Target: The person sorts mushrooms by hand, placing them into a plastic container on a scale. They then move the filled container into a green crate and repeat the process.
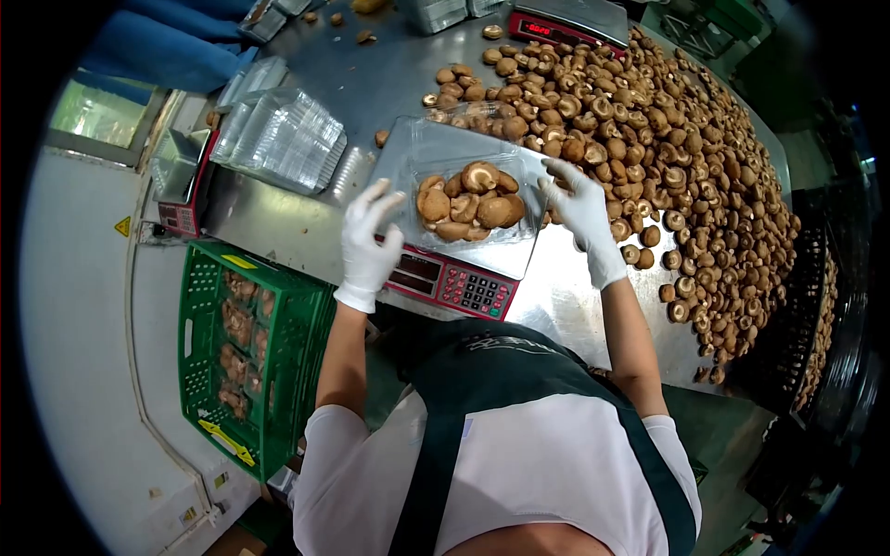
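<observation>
A clear plastic tray (422, 148) filled with brown mushrooms (471, 204) sits on the platform of a digital scale (454, 283) in front of me. My left hand (369, 243), in a white glove, rests at the tray's left edge with fingers spread. My right hand (580, 211), also gloved, touches the tray's right edge beside the loose mushrooms. Neither hand clearly grips anything.
A big heap of loose mushrooms (649, 139) covers the steel table (278, 222) to the right. Stacks of empty clear trays (283, 139) lie at the left. A second scale (565, 23) stands at the far end. A green crate (246, 343) with mushrooms sits on the floor at left.
</observation>
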The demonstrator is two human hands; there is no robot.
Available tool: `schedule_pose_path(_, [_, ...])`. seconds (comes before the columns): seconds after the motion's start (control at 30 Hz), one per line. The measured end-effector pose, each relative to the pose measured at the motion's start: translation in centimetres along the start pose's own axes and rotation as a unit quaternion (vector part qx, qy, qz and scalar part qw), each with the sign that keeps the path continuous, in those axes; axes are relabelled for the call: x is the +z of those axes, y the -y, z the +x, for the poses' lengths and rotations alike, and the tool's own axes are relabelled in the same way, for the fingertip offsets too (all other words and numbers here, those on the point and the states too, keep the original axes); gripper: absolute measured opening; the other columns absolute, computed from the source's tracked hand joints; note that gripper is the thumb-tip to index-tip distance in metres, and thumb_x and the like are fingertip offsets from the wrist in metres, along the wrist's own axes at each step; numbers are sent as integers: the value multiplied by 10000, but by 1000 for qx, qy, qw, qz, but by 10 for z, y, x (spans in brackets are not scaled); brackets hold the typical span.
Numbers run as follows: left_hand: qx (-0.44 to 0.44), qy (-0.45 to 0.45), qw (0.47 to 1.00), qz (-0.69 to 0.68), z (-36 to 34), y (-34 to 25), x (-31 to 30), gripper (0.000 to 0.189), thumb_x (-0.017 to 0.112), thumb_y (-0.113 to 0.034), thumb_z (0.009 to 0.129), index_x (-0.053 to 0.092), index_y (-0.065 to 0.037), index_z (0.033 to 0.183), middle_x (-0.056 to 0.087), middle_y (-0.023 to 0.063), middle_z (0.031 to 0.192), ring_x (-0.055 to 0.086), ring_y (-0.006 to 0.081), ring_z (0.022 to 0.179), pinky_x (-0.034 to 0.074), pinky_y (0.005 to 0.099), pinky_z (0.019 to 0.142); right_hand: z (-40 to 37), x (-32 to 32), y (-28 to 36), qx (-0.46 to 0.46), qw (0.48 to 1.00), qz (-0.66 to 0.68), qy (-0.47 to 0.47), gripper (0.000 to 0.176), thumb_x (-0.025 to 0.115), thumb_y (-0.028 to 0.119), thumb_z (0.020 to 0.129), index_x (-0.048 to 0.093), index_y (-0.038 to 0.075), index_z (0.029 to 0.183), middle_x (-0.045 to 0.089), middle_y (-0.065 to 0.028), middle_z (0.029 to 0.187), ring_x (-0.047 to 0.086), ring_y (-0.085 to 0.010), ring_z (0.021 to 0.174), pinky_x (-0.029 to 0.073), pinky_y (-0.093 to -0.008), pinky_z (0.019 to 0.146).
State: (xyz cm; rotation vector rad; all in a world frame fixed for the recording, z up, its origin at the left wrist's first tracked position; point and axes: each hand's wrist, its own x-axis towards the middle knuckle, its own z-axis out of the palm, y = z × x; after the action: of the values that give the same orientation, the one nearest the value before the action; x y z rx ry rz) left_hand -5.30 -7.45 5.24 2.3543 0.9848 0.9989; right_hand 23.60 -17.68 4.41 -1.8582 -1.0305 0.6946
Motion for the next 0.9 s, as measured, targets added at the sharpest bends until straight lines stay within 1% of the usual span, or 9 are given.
schedule_pose_path(0.07, [-77, -36, 995, -44, 4, 11, -8, 338, 580, 13, 735, 641, -68, 1057, 560, 104, 1212, 517, 281, 1143, 401, 364, 983, 29, 5, -13, -46, 998, 33, 0, 451, 641, 280, 852, 568, 51, 1234, 644, -170, 1103, 631, -209, 996, 489, -304, 847])
schedule_pose_path(0.2, [-191, -69, 960, -194, 14, 37, -14, 263, 600, -36, 827, 638, -25, 1087, 559, 125, 1207, 540, 222, 1119, 419, 313, 956, 76, 19, -11, 30, 971, 222, 88, 628, 593, 364, 901, 401, -35, 1345, 547, -155, 1242, 547, -219, 1100, 439, -298, 921])
schedule_pose_path(0.27, [-225, -68, 941, -242, 17, 47, -11, 265, 604, -50, 834, 632, -12, 1095, 561, 122, 1206, 546, 208, 1104, 422, 310, 950, 93, 31, -13, 100, 932, 331, 106, 625, 572, 374, 913, 388, -30, 1353, 536, -143, 1253, 541, -220, 1105, 436, -309, 926])
schedule_pose_path(0.4, [-287, -38, 897, -333, 15, 53, -1, 387, 605, -211, 893, 551, -13, 1221, 568, 108, 1204, 556, 201, 1067, 427, 307, 929, 93, 31, -6, 52, 891, 446, 70, 503, 468, 334, 969, 415, -6, 1336, 486, -126, 1299, 550, -208, 1082, 438, -365, 917])
schedule_pose_path(0.53, [-313, -26, 868, -386, 10, 30, -7, 587, 517, -460, 919, 463, -30, 1315, 494, 123, 1313, 510, 206, 1130, 409, 316, 933, 47, 8, -1, -49, 942, 321, 84, 409, 460, 350, 968, 585, 25, 1181, 644, -73, 1068, 580, -169, 1034, 426, -308, 924])
schedule_pose_path(0.67, [-292, 78, 874, -381, -16, 16, 10, 645, 641, -284, 865, 367, -6, 1378, 435, 157, 1361, 497, 233, 1150, 420, 323, 930, -5, 3, -33, -57, 993, 52, 85, 385, 698, 254, 814, 626, 47, 1131, 670, -87, 975, 626, -171, 909, 464, -296, 869])
schedule_pose_path(0.73, [-266, 83, 907, -317, -36, 7, 26, 636, 650, -189, 852, 351, 19, 1374, 533, 138, 1209, 571, 174, 982, 489, 254, 765, -27, 7, -26, -57, 997, 21, 47, 450, 739, 224, 780, 601, 30, 1161, 673, -95, 958, 628, -160, 888, 487, -286, 816])
schedule_pose_path(0.8, [-376, 131, 845, -356, -41, 3, 27, 493, 610, -151, 877, 420, 20, 1299, 592, 143, 1077, 599, 132, 822, 506, 220, 652, -37, 10, -24, 34, 993, 101, 55, 460, 719, 197, 803, 567, 23, 1201, 677, -66, 898, 626, -125, 800, 494, -270, 789])
schedule_pose_path(0.9, [-413, 154, 806, -394, -47, 3, 29, 321, 596, -141, 883, 481, 13, 1140, 633, 119, 897, 614, 139, 673, 498, 221, 549, -32, 10, -22, 77, 992, 26, 98, 396, 682, 134, 826, 563, -9, 1177, 665, -50, 842, 617, -112, 761, 495, -248, 756])
